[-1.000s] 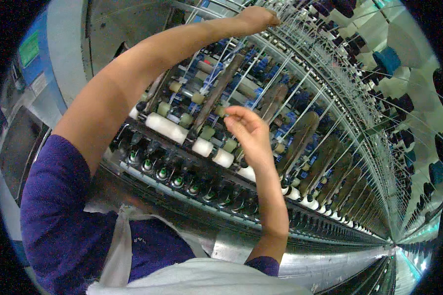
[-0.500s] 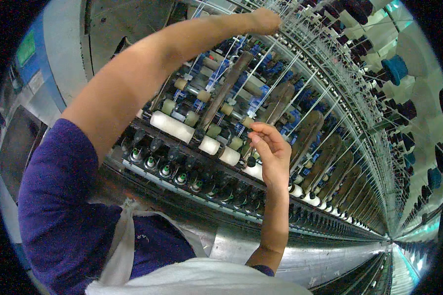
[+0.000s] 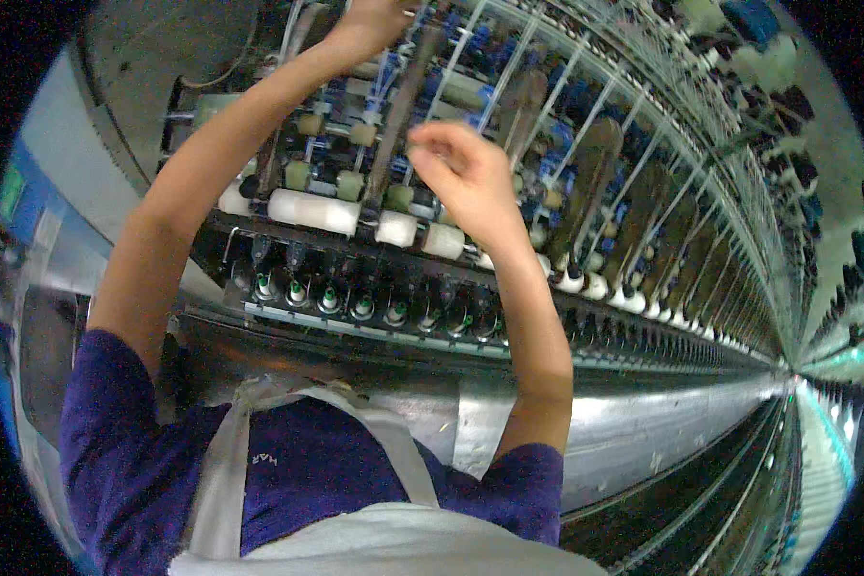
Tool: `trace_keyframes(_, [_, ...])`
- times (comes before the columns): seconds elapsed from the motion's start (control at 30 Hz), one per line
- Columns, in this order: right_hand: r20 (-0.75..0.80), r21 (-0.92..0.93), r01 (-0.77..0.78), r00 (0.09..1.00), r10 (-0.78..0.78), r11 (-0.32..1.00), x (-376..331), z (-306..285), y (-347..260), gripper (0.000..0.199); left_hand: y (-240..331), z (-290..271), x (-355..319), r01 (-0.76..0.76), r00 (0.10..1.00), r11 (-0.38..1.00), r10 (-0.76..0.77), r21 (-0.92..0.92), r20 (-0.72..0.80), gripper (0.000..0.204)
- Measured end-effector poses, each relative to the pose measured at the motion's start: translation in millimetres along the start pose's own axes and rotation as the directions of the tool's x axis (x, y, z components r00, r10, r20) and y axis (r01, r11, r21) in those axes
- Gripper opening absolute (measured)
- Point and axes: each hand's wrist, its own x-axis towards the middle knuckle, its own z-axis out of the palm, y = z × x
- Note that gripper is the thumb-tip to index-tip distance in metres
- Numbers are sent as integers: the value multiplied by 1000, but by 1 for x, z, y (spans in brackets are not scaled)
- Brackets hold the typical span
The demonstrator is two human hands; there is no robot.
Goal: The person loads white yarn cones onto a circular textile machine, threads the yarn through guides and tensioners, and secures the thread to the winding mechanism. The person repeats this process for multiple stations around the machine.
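Running off to the far right edge, we see a long textile spinning frame w/ a shiny metal front panel. Along its upper part sit white cylindrical rollers in a row, w/ pale green and tan caps above them. Below the rollers, at the frame's lower rail, stands a row of dark spindles w/ green tips. Brown weighting arms slant up across the frame's top; thin white threads run between them.

Left hand: reached high to the frame's top edge, near the left end; fingers partly cut off by the picture's rim, so we cannot tell grip or what it touches.

Right hand: raised in front of the rollers, approx. mid-left of the frame, fingers curled, thumb and forefinger drawn together in a pinch. What is pinched is too fine to make out; it sits just beside a brown arm and above the white rollers.

Person wears a purple short-sleeved shirt w/ a pale apron strap over it.
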Motion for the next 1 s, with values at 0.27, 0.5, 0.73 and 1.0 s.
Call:
trace_keyframes(0.27, [62,-454,183,983,-174,872,126,-15,-33,41,-25,-4,-63,6,1000,993,-5,119,-3,27])
trace_keyframes(0.5, [103,-145,65,993,-50,987,165,-10,0,24,-22,-40,-57,-334,885,778,453,532,-106,29])
trace_keyframes(0.73, [93,-530,329,939,-332,782,152,-1,21,17,-17,-33,-67,-70,988,877,-4,-475,-153,25])
trace_keyframes(1.0, [43,-332,281,958,-283,900,131,-2,19,17,-23,-24,-85,-85,995,954,97,288,-28,54])
